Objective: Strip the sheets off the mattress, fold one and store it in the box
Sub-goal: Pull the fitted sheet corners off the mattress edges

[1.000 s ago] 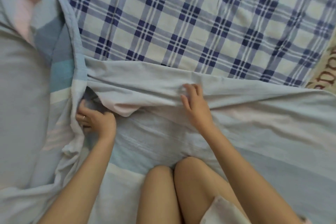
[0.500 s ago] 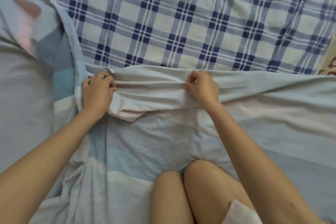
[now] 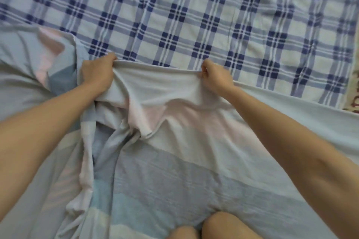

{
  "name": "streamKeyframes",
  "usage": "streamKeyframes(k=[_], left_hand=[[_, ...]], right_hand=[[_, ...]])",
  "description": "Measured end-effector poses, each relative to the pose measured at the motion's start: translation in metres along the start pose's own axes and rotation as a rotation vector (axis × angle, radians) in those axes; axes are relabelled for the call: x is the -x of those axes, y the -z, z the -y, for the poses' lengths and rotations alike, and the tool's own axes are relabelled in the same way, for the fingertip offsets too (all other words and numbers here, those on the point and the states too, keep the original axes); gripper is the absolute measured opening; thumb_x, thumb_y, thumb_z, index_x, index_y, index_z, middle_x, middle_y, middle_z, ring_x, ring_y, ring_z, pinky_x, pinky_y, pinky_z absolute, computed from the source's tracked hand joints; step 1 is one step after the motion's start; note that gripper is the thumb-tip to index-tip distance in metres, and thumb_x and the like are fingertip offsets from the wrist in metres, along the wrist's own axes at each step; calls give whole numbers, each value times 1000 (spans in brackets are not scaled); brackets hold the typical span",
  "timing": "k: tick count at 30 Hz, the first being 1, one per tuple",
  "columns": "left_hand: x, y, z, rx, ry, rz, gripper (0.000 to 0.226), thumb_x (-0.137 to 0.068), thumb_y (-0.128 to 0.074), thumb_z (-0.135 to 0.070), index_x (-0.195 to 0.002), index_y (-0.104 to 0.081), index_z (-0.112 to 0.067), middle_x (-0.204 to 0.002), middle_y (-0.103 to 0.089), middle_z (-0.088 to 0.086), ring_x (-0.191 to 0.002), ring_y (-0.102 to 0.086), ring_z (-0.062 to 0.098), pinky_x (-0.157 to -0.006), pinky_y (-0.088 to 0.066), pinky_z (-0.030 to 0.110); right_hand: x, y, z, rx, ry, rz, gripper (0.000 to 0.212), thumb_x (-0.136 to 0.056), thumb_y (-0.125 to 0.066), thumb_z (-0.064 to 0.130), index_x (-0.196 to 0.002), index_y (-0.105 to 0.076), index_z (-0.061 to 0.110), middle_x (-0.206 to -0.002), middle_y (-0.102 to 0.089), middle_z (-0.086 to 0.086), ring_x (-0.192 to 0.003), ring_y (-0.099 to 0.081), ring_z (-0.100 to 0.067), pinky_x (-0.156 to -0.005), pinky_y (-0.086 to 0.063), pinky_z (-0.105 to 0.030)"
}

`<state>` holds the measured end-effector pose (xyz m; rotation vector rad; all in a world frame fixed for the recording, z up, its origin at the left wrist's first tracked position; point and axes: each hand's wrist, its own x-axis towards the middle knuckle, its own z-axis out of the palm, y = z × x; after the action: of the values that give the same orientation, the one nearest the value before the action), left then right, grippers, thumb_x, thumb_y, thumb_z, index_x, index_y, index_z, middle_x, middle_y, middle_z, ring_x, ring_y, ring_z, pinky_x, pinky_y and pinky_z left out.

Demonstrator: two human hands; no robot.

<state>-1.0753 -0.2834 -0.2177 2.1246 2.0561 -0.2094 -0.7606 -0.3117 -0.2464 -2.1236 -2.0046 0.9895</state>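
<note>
Two hands grip one folded edge of the striped sheet: my left hand is fisted on its left end, my right hand pinches further along, fabric taut between them. I judge this spacing keeps the fold straight. It lies over the plaid sheet. No box in view.

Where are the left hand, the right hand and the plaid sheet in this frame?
left hand (image 3: 96, 74), head view, back of the hand.
right hand (image 3: 217, 76), head view, back of the hand.
plaid sheet (image 3: 194, 15), head view, flat middle area beyond the hands.
</note>
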Motion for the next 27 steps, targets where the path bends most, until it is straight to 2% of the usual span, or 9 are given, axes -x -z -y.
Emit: streamKeyframes(k=[4,8,10,13,16,19,21,24,27], left_hand=[[-16,-18,-9,-21,129,-33,27,-93,-39,-7,-109,-61,-9,-112,-59,22,-105,-53,39,-90,-34,45],[17,-18,-44,86,88,-147,39,-89,-56,-28,-120,-48,-6,-128,-41,18,-118,-38,36,-97,-31,45],[46,-14,-55,102,157,-41,65,-82,-62,-47,-128,-39,-6,-134,-33,18,-122,-32,36,-97,-31,49],[76,-19,-43,106,480,268,96,-71,-71,-53,-137,-22,-3,-141,-26,21,-127,-30,38,-100,-32,51],[85,-29,-24,320,507,399,53,-85,-63,-38,-117,-42,-1,-122,-53,24,-108,-53,38,-86,-44,43],[77,-28,-24,317,380,308,26,-94,-45,-26,-114,-51,-9,-114,-61,19,-102,-57,38,-79,-43,40],[63,-23,-23,319,322,185,18,-96,-36,-20,-98,-51,-10,-100,-62,19,-91,-58,39,-71,-41,39],[39,-18,-16,366,298,144,22,-93,-45,-24,-77,-45,-9,-74,-56,12,-71,-53,33,-61,-37,36],[30,-21,-22,459,304,220,47,-84,-53,-55,-63,-45,-14,-60,-50,1,-61,-51,23,-58,-39,32]], right_hand=[[-10,-16,-5,-121,-77,16,13,-98,-42,22,-87,-37,18,-82,-52,-2,-83,-44,-21,-77,-20,-33],[-21,-13,-8,-148,-126,115,16,-99,-41,25,-85,-35,20,-85,-50,-3,-84,-43,-22,-77,-19,-32],[-25,-9,-14,-183,-127,169,24,-98,-42,27,-77,-33,23,-85,-50,0,-86,-44,-21,-77,-19,-32],[-27,-6,-16,-226,-128,204,30,-98,-43,29,-72,-30,25,-86,-51,2,-85,-44,-20,-78,-19,-32],[-25,-5,-13,-247,-135,189,27,-98,-44,27,-74,-32,25,-86,-50,2,-84,-44,-19,-79,-19,-31],[-24,-3,-14,-283,-135,198,29,-98,-46,27,-73,-32,25,-85,-50,4,-85,-44,-18,-80,-19,-31],[-25,-1,-16,-311,-127,215,30,-97,-48,28,-72,-32,26,-86,-50,4,-85,-45,-18,-82,-20,-31],[-24,0,-16,-342,-119,212,27,-96,-50,28,-74,-34,26,-88,-52,3,-87,-45,-17,-82,-19,-30],[-23,0,-17,-351,-117,192,25,-96,-51,28,-77,-36,25,-89,-53,2,-88,-45,-17,-82,-19,-30]])
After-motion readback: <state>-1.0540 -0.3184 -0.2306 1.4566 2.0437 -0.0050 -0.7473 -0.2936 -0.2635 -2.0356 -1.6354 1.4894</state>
